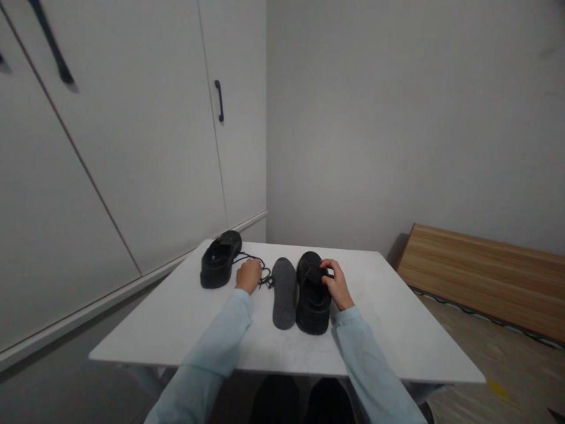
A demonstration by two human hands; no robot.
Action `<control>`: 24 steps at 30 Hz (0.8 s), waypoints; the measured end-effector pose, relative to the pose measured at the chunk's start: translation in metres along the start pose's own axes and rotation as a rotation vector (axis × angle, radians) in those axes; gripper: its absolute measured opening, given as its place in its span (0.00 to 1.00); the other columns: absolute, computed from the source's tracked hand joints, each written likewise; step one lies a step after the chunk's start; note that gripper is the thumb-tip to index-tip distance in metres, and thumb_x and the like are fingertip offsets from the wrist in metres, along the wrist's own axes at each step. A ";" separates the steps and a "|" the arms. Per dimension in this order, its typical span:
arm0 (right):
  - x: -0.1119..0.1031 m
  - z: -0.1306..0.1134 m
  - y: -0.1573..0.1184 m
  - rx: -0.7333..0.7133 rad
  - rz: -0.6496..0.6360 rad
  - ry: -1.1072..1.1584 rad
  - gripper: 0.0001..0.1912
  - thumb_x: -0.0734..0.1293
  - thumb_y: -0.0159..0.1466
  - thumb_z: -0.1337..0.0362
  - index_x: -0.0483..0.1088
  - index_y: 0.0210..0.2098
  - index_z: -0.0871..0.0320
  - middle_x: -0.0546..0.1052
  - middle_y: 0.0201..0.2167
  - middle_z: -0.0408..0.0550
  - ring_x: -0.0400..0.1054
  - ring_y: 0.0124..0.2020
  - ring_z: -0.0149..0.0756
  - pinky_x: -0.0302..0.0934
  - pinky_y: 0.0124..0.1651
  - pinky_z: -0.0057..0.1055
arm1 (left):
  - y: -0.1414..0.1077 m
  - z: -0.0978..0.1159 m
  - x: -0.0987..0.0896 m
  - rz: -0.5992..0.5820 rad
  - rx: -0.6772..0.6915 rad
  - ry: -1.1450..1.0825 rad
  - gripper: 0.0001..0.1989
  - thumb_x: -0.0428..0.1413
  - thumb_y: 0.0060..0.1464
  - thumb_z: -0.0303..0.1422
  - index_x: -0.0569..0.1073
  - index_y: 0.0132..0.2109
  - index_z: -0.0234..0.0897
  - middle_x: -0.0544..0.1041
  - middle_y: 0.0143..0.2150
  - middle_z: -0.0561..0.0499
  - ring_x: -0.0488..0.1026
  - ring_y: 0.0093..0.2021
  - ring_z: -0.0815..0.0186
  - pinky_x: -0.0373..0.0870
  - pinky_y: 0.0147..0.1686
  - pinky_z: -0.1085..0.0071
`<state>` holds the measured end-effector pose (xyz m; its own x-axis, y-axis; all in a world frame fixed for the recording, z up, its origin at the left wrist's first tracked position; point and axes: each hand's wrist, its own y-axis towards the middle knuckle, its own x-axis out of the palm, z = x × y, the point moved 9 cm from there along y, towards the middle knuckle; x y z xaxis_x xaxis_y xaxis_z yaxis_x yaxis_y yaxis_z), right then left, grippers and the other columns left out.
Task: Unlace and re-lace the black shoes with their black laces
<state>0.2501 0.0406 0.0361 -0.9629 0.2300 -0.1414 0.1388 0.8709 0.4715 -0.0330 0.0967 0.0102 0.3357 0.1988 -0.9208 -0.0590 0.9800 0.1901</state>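
Note:
A black shoe (312, 315) stands on the white table with its opening toward me and its toe pointing away. My right hand (338, 287) is at its right side, thumb and fingers closed on the shoe's tongue (315, 274). Just left of that shoe a grey insole (284, 294) lies flat. My left hand (249, 275) is a closed fist low over the table, with black shoelaces (266, 281) coming out beside it; the fingertips are hidden. Further left sits the other black shoe (216, 274), toe turned away.
The white table (176, 330) ends close to my body. White cabinets (145, 118) with dark handles run along its left, and a grey wall (375, 118) stands behind. At the right a wooden board (481, 271) leans near the wall, with a cable along its lower edge.

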 end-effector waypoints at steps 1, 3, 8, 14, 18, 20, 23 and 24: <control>0.000 0.000 0.000 -0.001 0.003 0.001 0.18 0.58 0.39 0.70 0.65 0.31 0.54 0.70 0.42 0.48 0.63 0.47 0.46 0.61 0.43 0.40 | 0.000 0.003 0.000 0.000 0.019 -0.022 0.09 0.50 0.53 0.28 0.74 0.37 0.34 0.76 0.42 0.40 0.73 0.44 0.57 0.66 0.40 0.66; 0.000 -0.001 0.000 -0.001 0.005 0.001 0.18 0.58 0.39 0.70 0.65 0.31 0.54 0.70 0.42 0.48 0.63 0.47 0.46 0.61 0.43 0.40 | 0.001 0.013 -0.001 -0.003 0.079 -0.087 0.07 0.52 0.51 0.28 0.74 0.36 0.36 0.77 0.41 0.43 0.73 0.43 0.60 0.66 0.41 0.68; 0.000 -0.003 -0.001 0.003 -0.002 -0.001 0.18 0.58 0.40 0.70 0.65 0.31 0.54 0.69 0.42 0.48 0.63 0.47 0.46 0.61 0.40 0.38 | 0.003 0.038 -0.010 0.030 0.247 -0.417 0.03 0.53 0.46 0.27 0.71 0.32 0.36 0.76 0.36 0.49 0.71 0.40 0.64 0.67 0.42 0.70; 0.001 -0.003 -0.001 0.003 -0.019 -0.008 0.18 0.58 0.40 0.70 0.65 0.32 0.54 0.69 0.42 0.49 0.62 0.47 0.46 0.61 0.39 0.37 | 0.007 0.028 -0.018 0.107 0.135 -0.512 0.07 0.48 0.49 0.25 0.71 0.33 0.35 0.75 0.35 0.50 0.71 0.39 0.66 0.66 0.40 0.72; 0.000 -0.002 -0.001 0.002 -0.014 -0.007 0.18 0.58 0.40 0.71 0.65 0.32 0.54 0.69 0.42 0.48 0.62 0.48 0.46 0.61 0.40 0.37 | 0.004 0.009 -0.019 0.120 -0.036 -0.235 0.10 0.48 0.52 0.29 0.75 0.31 0.36 0.77 0.37 0.45 0.71 0.42 0.59 0.63 0.40 0.66; 0.000 -0.001 -0.001 0.005 -0.013 -0.006 0.18 0.58 0.40 0.71 0.65 0.32 0.54 0.69 0.43 0.48 0.62 0.48 0.46 0.61 0.40 0.38 | 0.001 0.005 -0.018 0.085 -0.065 -0.193 0.14 0.47 0.54 0.31 0.77 0.30 0.37 0.78 0.38 0.44 0.71 0.43 0.56 0.62 0.40 0.64; 0.000 -0.001 -0.001 0.004 -0.016 -0.009 0.18 0.58 0.40 0.71 0.65 0.32 0.54 0.69 0.43 0.48 0.62 0.48 0.47 0.61 0.41 0.38 | -0.002 0.007 -0.021 0.072 -0.065 -0.218 0.19 0.45 0.56 0.38 0.78 0.28 0.38 0.79 0.35 0.44 0.71 0.43 0.55 0.61 0.42 0.62; 0.000 -0.002 -0.001 0.001 -0.014 -0.009 0.18 0.58 0.40 0.71 0.65 0.32 0.54 0.69 0.43 0.48 0.62 0.48 0.47 0.61 0.41 0.39 | -0.002 0.009 -0.023 0.090 -0.062 -0.223 0.20 0.45 0.57 0.40 0.78 0.29 0.38 0.79 0.34 0.45 0.71 0.43 0.54 0.61 0.43 0.62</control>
<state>0.2493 0.0392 0.0373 -0.9625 0.2217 -0.1561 0.1254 0.8744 0.4687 -0.0325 0.0899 0.0342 0.5252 0.2847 -0.8019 -0.1527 0.9586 0.2403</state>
